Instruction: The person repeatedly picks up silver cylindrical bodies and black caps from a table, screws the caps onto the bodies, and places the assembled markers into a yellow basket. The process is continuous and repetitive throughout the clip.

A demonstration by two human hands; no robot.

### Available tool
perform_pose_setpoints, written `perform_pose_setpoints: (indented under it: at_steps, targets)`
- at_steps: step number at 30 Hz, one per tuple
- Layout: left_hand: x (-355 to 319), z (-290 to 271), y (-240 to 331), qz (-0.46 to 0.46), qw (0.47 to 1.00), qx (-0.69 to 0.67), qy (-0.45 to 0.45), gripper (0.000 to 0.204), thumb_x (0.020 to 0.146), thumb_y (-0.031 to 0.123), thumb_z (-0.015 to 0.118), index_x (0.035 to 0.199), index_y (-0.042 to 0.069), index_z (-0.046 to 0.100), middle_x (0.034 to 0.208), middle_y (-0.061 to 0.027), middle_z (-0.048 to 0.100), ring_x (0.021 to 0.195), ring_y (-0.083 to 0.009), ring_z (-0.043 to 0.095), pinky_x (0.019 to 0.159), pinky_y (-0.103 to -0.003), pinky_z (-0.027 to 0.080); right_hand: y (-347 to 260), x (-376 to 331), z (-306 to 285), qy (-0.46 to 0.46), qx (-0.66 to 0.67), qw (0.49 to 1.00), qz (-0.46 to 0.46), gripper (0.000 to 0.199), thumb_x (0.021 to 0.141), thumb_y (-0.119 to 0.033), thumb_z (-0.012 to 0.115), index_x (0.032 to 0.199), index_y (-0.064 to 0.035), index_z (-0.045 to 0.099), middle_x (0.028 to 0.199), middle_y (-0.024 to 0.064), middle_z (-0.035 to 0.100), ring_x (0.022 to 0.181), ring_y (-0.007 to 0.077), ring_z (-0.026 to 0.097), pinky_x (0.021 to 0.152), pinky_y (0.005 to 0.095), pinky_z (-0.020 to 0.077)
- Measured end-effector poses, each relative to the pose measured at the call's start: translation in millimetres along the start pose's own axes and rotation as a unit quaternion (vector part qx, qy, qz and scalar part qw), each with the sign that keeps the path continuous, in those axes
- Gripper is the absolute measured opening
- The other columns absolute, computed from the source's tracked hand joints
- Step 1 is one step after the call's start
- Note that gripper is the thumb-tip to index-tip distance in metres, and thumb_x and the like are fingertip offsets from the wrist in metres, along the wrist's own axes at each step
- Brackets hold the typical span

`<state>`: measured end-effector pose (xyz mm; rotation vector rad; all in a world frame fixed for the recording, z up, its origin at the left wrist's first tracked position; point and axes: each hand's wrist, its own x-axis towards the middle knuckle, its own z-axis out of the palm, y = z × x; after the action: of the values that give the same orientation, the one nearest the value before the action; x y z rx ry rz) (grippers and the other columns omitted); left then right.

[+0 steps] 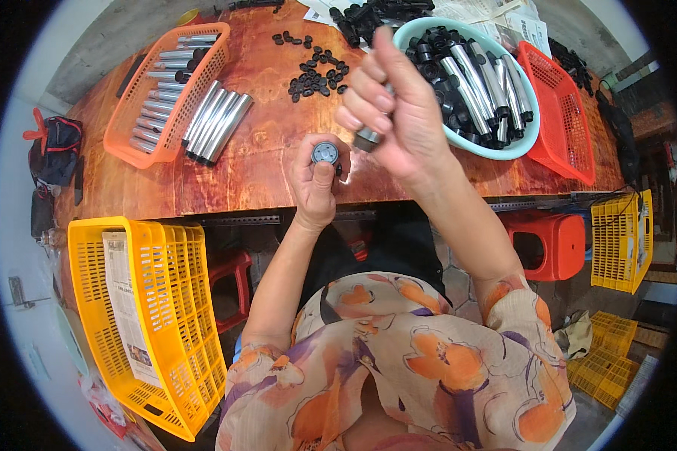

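Just past the table's near edge, my left hand is closed round a silver-rimmed round piece with a dark face. I see this piece end-on, so its length is hidden. Raised to the right of it, my right hand is curled with the thumb up. From the bottom of that fist sticks the end of a dark-tipped cylindrical piece; the fingers cover the rest. Small black caps lie scattered beyond my hands. A pale blue basin right of my right hand holds silver tubes and black fittings.
An orange basket of silver tubes stands at the left, with several tubes beside it. Right of the basin is a red basket. Black parts lie at the back. Yellow crates and a red stool stand below table level.
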<state>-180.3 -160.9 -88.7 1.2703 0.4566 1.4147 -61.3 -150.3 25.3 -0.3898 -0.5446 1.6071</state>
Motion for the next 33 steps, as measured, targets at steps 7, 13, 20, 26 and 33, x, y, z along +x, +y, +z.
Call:
perform_pose_setpoints:
  at_steps: [7, 13, 20, 26, 33]
  targets:
    - [-1, -5, -7, 0.006, 0.999, 0.020, 0.041, 0.056, 0.087, 0.057, 0.053, 0.098, 0.002, 0.051, 0.072, 0.0014, 0.048, 0.062, -0.0068, 0.041, 0.055, -0.021, 0.032, 23, 20, 1, 0.054, 0.019, 0.996, 0.073, 0.042, 0.092, -0.038, 0.056, 0.062, -0.0180, 0.036, 0.049, -0.0083, 0.033, 0.038, 0.0042, 0.031, 0.055, 0.0235, 0.0388]
    - [-3, -11, -9, -0.049, 0.998, 0.022, 0.018, 0.063, 0.079, 0.066, 0.056, 0.093, 0.006, 0.046, 0.073, 0.0002, 0.047, 0.062, -0.0072, 0.043, 0.054, -0.020, 0.034, 22, 23, -4, 0.095, 0.010, 0.992, 0.077, 0.040, 0.091, -0.037, 0.058, 0.063, -0.0178, 0.038, 0.050, -0.0085, 0.034, 0.040, 0.0044, 0.032, 0.058, 0.0241, 0.0425]
    - [0, -9, -11, -0.026, 0.998, 0.047, 0.021, 0.061, 0.080, 0.066, 0.054, 0.093, 0.006, 0.046, 0.072, 0.0009, 0.047, 0.062, -0.0069, 0.043, 0.053, -0.019, 0.033, 20, 25, -3, 0.113, -0.026, 0.990, 0.076, 0.035, 0.089, -0.036, 0.062, 0.068, -0.0165, 0.042, 0.053, -0.0080, 0.036, 0.042, 0.0040, 0.034, 0.061, 0.0256, 0.0452]
    - [1, -3, -5, -0.027, 0.997, 0.063, 0.027, 0.058, 0.083, 0.064, 0.052, 0.093, 0.007, 0.046, 0.070, 0.0013, 0.046, 0.058, -0.0057, 0.042, 0.049, -0.019, 0.032, 20, 24, 0, 0.132, -0.053, 0.988, 0.054, 0.026, 0.088, -0.031, 0.064, 0.076, -0.0156, 0.048, 0.058, -0.0068, 0.039, 0.045, 0.0043, 0.036, 0.062, 0.0254, 0.0441]
    - [2, 0, -4, -0.025, 0.996, 0.075, 0.038, 0.059, 0.083, 0.064, 0.051, 0.093, 0.006, 0.047, 0.070, 0.0012, 0.046, 0.056, -0.0051, 0.042, 0.048, -0.018, 0.032, 19, 26, -7, 0.136, -0.045, 0.988, 0.053, 0.024, 0.088, -0.029, 0.064, 0.083, -0.0127, 0.048, 0.064, -0.0026, 0.045, 0.052, 0.0076, 0.042, 0.054, 0.0242, 0.0401]
